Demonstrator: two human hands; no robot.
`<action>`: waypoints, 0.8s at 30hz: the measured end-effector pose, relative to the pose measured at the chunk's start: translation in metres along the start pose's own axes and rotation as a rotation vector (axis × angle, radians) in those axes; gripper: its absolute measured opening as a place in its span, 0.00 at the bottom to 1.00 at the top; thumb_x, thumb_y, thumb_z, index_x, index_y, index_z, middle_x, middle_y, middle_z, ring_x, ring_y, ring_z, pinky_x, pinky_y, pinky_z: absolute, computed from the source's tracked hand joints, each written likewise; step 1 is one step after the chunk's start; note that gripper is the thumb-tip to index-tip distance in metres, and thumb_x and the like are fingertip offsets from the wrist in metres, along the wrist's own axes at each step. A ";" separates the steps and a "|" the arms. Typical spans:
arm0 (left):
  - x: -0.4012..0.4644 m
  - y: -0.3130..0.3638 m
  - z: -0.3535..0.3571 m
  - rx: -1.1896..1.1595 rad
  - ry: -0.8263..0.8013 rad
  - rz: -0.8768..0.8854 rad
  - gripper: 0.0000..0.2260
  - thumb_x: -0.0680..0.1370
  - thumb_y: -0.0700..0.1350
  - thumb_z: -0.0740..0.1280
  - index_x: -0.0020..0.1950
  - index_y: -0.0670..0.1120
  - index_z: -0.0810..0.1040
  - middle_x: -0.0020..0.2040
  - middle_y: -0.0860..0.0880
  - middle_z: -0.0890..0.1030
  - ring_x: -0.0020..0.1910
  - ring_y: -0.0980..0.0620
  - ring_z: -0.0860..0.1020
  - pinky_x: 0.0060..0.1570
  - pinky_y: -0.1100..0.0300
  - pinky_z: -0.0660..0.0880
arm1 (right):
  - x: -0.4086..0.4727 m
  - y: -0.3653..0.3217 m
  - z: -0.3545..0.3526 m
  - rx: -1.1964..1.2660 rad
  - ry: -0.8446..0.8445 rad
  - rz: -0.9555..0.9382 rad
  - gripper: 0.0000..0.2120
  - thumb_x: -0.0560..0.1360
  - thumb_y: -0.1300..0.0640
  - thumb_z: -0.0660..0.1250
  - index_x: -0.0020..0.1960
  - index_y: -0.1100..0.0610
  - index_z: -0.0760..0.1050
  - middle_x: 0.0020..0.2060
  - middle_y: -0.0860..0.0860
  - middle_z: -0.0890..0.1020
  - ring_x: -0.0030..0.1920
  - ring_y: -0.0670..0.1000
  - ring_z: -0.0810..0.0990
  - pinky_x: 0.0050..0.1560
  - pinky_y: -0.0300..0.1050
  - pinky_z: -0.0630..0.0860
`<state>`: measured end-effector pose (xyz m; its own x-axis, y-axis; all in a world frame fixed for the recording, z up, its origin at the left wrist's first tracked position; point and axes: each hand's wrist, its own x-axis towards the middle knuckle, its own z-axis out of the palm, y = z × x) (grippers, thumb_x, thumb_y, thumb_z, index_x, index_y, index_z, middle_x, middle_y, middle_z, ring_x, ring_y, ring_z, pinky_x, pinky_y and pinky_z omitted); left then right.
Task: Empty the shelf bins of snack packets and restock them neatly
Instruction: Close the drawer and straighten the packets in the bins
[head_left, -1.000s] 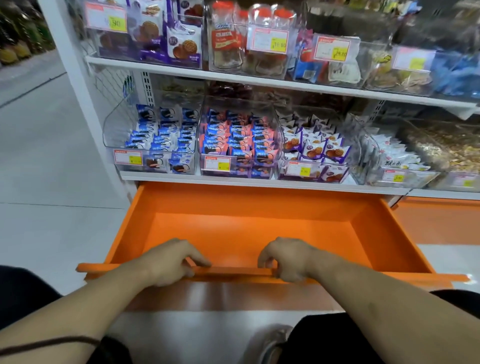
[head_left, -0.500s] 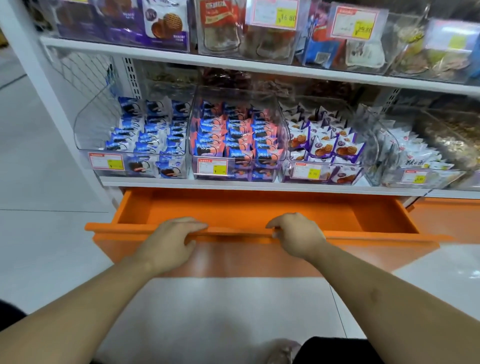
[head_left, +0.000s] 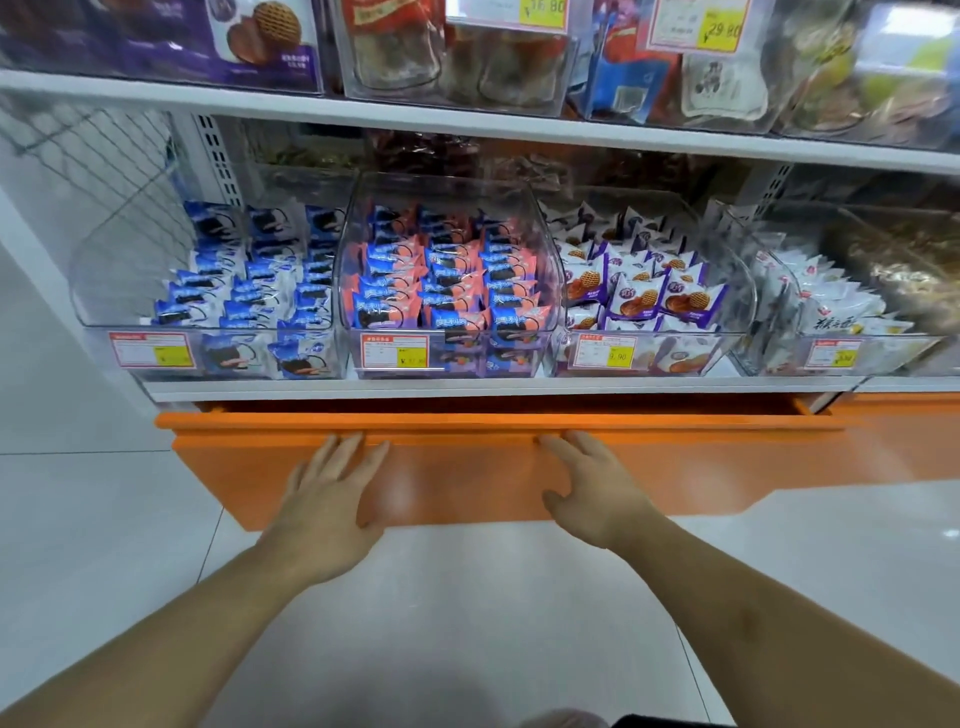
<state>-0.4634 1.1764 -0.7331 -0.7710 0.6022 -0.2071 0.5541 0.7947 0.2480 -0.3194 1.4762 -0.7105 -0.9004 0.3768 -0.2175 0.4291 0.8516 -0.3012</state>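
Clear plastic bins stand side by side on the white lower shelf (head_left: 467, 385). The left bin (head_left: 93, 291) holds blue and white cookie packets in rows. In the middle bin (head_left: 545, 244) lie pink and blue packets (head_left: 447, 291). A third bin (head_left: 743, 291) has white and purple waffle-biscuit packets. Below the shelf, the orange drawer (head_left: 467, 473) is almost pushed in. My left hand (head_left: 327, 499) and my right hand (head_left: 592, 488) press flat on the drawer's front with straight fingers.
A fourth bin (head_left: 914, 348) of white packets sits at the right, with more bins beyond. The upper shelf (head_left: 519, 127) carries clear boxes of cookies and sweets. White tiled floor (head_left: 78, 519) lies to the left and below. A wire mesh side panel (head_left: 88, 150) closes the shelf's left end.
The orange drawer has slid from wide open to nearly closed. Both hands left its top edge and now press flat on its front. My view has moved closer to the shelf.
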 end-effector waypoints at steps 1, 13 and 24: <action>0.004 -0.001 0.001 0.008 -0.013 -0.023 0.41 0.80 0.61 0.64 0.83 0.62 0.39 0.84 0.53 0.38 0.83 0.48 0.36 0.81 0.43 0.43 | 0.004 0.000 0.001 0.018 -0.031 0.028 0.37 0.78 0.43 0.68 0.83 0.41 0.56 0.82 0.50 0.57 0.82 0.54 0.53 0.80 0.53 0.61; 0.042 -0.012 0.011 -0.016 0.024 -0.095 0.47 0.76 0.64 0.67 0.84 0.59 0.39 0.83 0.55 0.38 0.83 0.48 0.36 0.81 0.42 0.50 | 0.040 0.010 0.028 -0.020 -0.044 0.060 0.49 0.74 0.44 0.71 0.83 0.37 0.42 0.84 0.46 0.39 0.83 0.55 0.35 0.82 0.58 0.51; 0.052 -0.014 0.010 -0.010 -0.008 -0.100 0.48 0.74 0.62 0.67 0.84 0.60 0.39 0.83 0.56 0.38 0.83 0.48 0.36 0.80 0.43 0.56 | 0.052 0.019 0.023 0.049 -0.080 0.045 0.53 0.70 0.51 0.72 0.82 0.33 0.41 0.83 0.42 0.37 0.82 0.51 0.31 0.81 0.58 0.57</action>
<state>-0.5079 1.1968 -0.7572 -0.8200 0.5202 -0.2388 0.4710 0.8502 0.2350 -0.3564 1.5034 -0.7486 -0.8723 0.3823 -0.3048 0.4739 0.8146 -0.3345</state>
